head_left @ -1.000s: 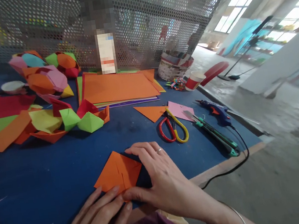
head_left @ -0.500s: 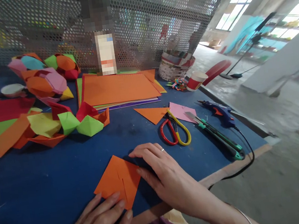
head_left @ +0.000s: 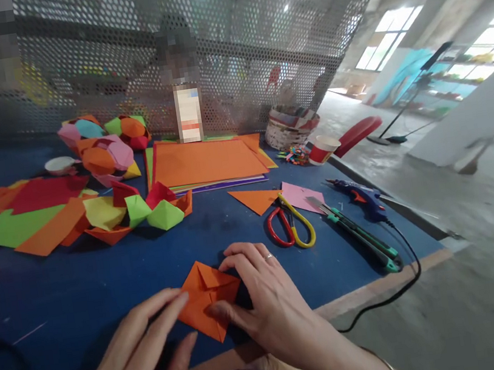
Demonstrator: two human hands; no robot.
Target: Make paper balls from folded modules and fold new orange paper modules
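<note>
A folded square of orange paper (head_left: 196, 304) lies on the blue table near its front edge, one corner pointing toward me. Its upper right part now shows a flap with a lifted fold. My right hand (head_left: 274, 294) grips the paper's right side, the thumb on top of the folds and the bent fingers at the far right edge. My left hand (head_left: 136, 344) lies at the left corner, its fingers stretched out and touching the edge, the thumb apart. Beyond my right hand rest scissors (head_left: 302, 235) with red and yellow handles.
A green utility knife (head_left: 362, 239) with its blade out and a blue glue gun (head_left: 363, 196) with a black cord lie right. Orange paper sheets (head_left: 207, 160) are stacked behind. Folded paper pieces (head_left: 166, 215) stand left. A paper cup (head_left: 322, 150) stands by a basket (head_left: 291, 126).
My right thumb has moved onto the paper, and a flap at its upper right has lifted. My left hand has slid up to the left corner. The view has shifted left.
</note>
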